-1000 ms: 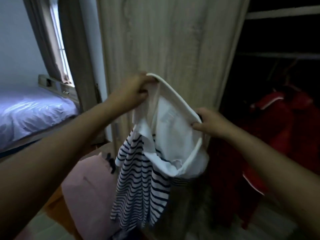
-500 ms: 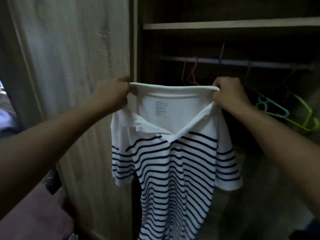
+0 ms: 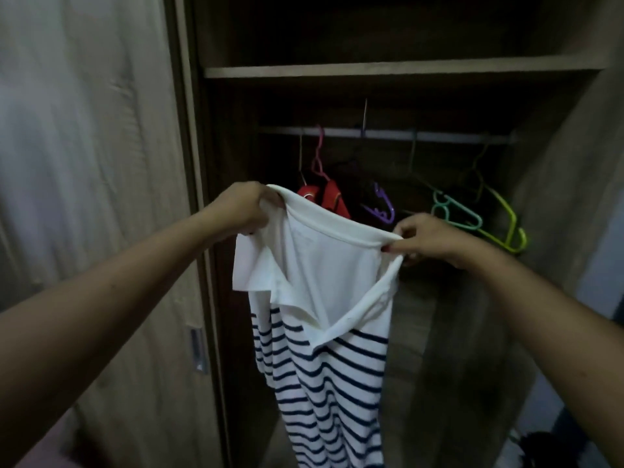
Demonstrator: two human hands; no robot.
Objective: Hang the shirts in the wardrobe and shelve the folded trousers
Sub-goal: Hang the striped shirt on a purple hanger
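A white polo shirt with navy stripes (image 3: 324, 332) hangs from both my hands in front of the open wardrobe. My left hand (image 3: 243, 207) grips the collar's left end. My right hand (image 3: 425, 236) pinches the collar's right end, a little lower. Behind the shirt runs the hanging rail (image 3: 388, 135). From it hang a purple hanger (image 3: 381, 207), a green hanger (image 3: 456, 214) and a yellow-green hanger (image 3: 510, 228), all bare. A red garment (image 3: 332, 197) on a pink hanger shows just above the collar.
A wooden shelf (image 3: 388, 71) crosses the wardrobe above the rail. The wardrobe door (image 3: 101, 197) stands at the left with a metal handle (image 3: 197, 349). A dark object (image 3: 537, 449) lies at the bottom right on the floor.
The view has swung right from the door to the wardrobe's inside. The shirt, first bunched, was spread flat by the collar; now my right hand sits lower and the shirt hangs narrower.
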